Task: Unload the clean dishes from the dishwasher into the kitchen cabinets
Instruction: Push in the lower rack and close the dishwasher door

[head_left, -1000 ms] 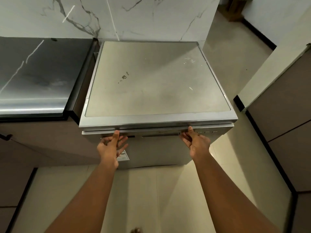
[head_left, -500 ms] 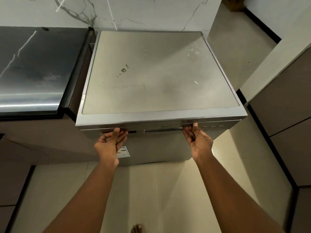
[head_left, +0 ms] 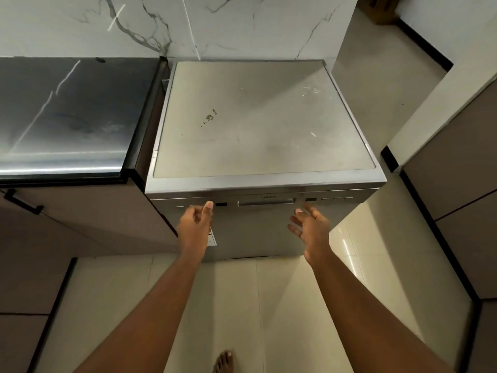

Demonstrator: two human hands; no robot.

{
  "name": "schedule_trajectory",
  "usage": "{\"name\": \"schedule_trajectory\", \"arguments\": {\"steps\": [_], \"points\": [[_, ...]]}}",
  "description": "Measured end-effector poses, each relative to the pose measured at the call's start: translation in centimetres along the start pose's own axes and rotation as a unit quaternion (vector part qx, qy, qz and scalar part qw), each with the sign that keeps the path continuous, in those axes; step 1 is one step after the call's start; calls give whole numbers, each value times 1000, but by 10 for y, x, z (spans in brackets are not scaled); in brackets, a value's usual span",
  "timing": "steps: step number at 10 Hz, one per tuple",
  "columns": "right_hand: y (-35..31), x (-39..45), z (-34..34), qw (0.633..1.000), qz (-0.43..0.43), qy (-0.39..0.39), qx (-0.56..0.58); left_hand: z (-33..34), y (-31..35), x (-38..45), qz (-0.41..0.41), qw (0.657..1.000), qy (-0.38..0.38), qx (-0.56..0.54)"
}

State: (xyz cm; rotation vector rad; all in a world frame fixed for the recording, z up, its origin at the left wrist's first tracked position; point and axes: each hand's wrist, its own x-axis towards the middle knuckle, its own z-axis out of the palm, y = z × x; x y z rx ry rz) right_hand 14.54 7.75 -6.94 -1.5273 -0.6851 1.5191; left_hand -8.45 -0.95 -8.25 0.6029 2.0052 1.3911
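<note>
Both hands (head_left: 194, 227) (head_left: 312, 227) at shut dishwasher (head_left: 252, 125) front, fingers (head_left: 293, 229) loose.

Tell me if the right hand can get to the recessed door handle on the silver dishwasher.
Probably yes: the right hand is open just beside the recessed door handle of the silver dishwasher, with nothing between them.

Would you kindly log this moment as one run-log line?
stage: opening dishwasher | door: shut | left hand: open, thumb at control strip | right hand: open, off door | dishes: not visible
</note>
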Motion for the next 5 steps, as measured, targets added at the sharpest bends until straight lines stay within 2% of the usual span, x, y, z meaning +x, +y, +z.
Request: {"name": "schedule_trajectory", "arguments": {"steps": [1, 2, 3, 4, 5], "points": [[1, -17, -2, 993, -56, -17, -98, -4, 16, -22, 74, 991, -41, 108], [-10, -40, -6, 973, -128, -41, -187, -16, 32, -41, 113, 976, -82, 164], [-36, -73, -13, 942, -198, -52, -267, -35, 61, -71, 142, 955, -93, 242], [-60, -113, -30, 904, -269, -69, -324, -57, 103, -118, 205, 902, -71, 373], [-89, -147, -41, 857, -335, -76, -384, -81, 149, -159, 239, 865, -27, 441]]}}
